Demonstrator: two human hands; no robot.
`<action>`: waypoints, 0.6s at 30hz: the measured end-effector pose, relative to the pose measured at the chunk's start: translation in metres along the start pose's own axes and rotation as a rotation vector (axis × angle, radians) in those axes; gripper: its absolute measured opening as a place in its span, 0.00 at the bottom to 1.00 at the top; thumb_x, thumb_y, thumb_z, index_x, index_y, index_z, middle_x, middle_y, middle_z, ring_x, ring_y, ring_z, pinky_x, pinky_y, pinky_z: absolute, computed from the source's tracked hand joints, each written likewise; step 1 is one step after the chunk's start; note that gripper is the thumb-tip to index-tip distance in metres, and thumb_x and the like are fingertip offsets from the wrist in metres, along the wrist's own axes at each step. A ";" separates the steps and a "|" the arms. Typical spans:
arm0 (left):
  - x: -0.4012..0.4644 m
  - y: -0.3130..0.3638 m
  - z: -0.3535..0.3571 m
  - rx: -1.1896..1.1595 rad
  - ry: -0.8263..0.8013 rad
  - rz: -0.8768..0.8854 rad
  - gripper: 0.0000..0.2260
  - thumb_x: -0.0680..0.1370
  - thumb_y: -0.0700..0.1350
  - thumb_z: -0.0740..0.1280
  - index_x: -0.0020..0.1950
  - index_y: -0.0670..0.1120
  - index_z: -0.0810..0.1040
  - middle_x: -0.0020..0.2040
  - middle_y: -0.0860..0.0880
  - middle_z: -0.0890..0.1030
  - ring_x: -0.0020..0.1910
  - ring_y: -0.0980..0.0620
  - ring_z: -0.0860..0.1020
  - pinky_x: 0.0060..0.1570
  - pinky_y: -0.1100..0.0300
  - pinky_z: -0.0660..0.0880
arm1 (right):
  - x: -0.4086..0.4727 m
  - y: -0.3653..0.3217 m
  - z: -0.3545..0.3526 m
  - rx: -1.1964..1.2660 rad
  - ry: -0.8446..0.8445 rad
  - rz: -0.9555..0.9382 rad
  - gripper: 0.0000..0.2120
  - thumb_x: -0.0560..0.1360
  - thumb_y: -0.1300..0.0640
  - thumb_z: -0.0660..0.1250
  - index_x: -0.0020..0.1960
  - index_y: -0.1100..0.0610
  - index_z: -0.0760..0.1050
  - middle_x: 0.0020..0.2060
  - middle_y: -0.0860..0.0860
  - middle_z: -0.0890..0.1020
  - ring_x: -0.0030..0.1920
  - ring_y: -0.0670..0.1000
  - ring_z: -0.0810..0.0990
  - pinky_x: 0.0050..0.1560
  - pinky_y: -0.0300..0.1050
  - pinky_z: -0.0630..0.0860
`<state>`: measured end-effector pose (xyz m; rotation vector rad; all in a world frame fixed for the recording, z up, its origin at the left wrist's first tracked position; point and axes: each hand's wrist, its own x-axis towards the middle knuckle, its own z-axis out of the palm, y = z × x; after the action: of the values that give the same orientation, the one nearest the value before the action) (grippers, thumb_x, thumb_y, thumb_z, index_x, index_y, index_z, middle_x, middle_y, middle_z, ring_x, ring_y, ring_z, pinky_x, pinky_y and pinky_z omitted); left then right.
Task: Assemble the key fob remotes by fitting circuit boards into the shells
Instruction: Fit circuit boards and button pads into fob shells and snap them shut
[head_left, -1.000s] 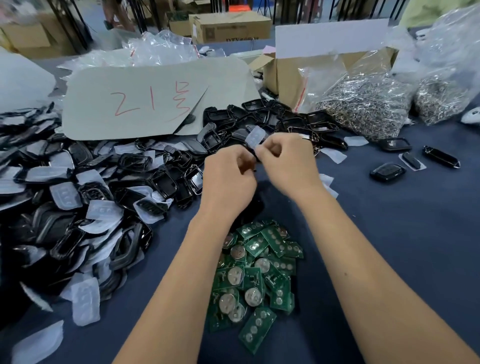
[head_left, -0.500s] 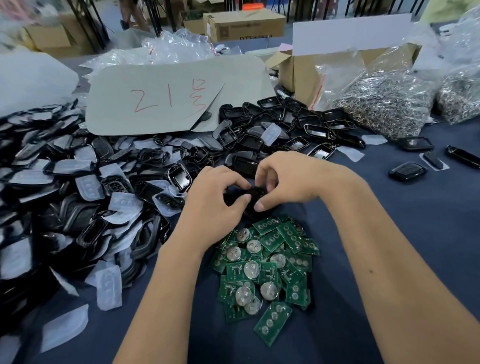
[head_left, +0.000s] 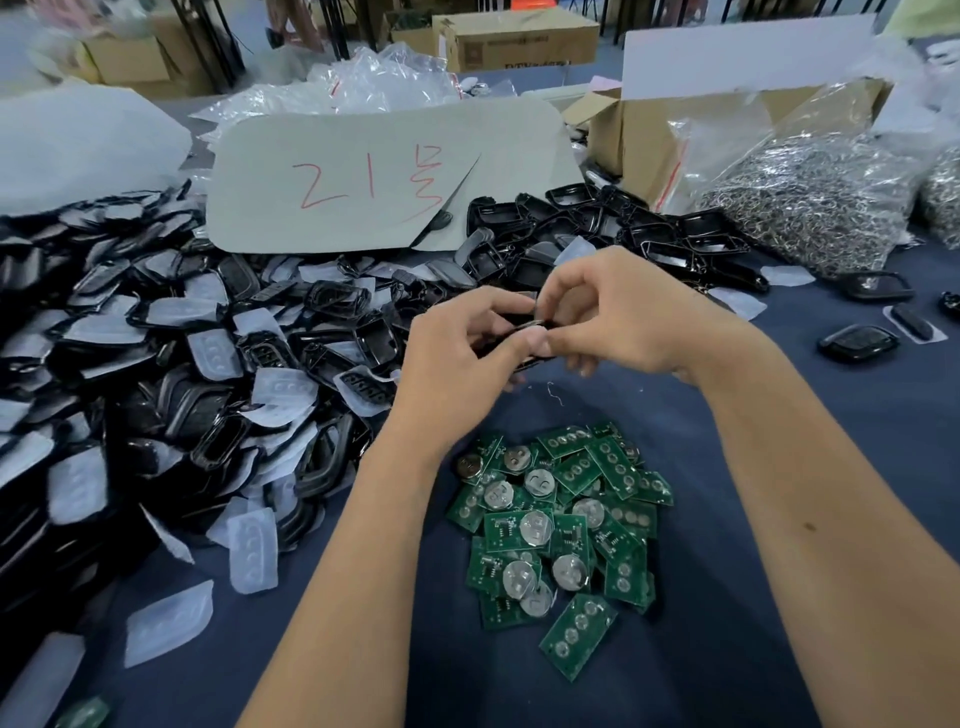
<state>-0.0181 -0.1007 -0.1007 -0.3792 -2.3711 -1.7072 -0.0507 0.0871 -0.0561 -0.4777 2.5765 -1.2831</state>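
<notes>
Above the pile of green circuit boards, two hands, left hand and right hand, fingers pinching one black shell, three finished fobs off right.

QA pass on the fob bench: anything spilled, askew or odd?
Nothing damaged that shows. Loose bits of thread or wire lie on the blue cloth just below both hands, the left hand and right hand, which grip a black shell. The green boards sit in a jumbled heap.
</notes>
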 end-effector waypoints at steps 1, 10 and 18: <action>-0.001 -0.001 -0.002 -0.037 -0.017 -0.020 0.10 0.78 0.40 0.75 0.58 0.49 0.84 0.40 0.47 0.85 0.38 0.52 0.84 0.34 0.60 0.81 | 0.001 -0.002 0.001 -0.026 -0.013 0.035 0.13 0.74 0.57 0.79 0.52 0.60 0.78 0.33 0.55 0.86 0.31 0.52 0.86 0.34 0.45 0.81; 0.005 -0.010 -0.010 0.031 0.121 -0.113 0.24 0.82 0.36 0.58 0.67 0.60 0.80 0.57 0.52 0.79 0.40 0.56 0.77 0.44 0.63 0.72 | -0.004 -0.019 -0.002 -0.536 -0.535 0.206 0.12 0.63 0.43 0.84 0.41 0.44 0.85 0.33 0.40 0.84 0.34 0.41 0.81 0.39 0.46 0.81; 0.008 -0.012 -0.006 -0.104 0.161 -0.201 0.12 0.82 0.40 0.63 0.54 0.54 0.84 0.42 0.55 0.80 0.35 0.57 0.76 0.40 0.62 0.74 | -0.007 -0.002 -0.007 -0.248 -0.532 0.045 0.06 0.75 0.54 0.77 0.43 0.52 0.81 0.36 0.53 0.86 0.32 0.46 0.79 0.32 0.37 0.73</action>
<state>-0.0291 -0.1095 -0.1070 -0.0161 -2.2765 -1.8736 -0.0467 0.0940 -0.0499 -0.6933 2.2720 -0.6968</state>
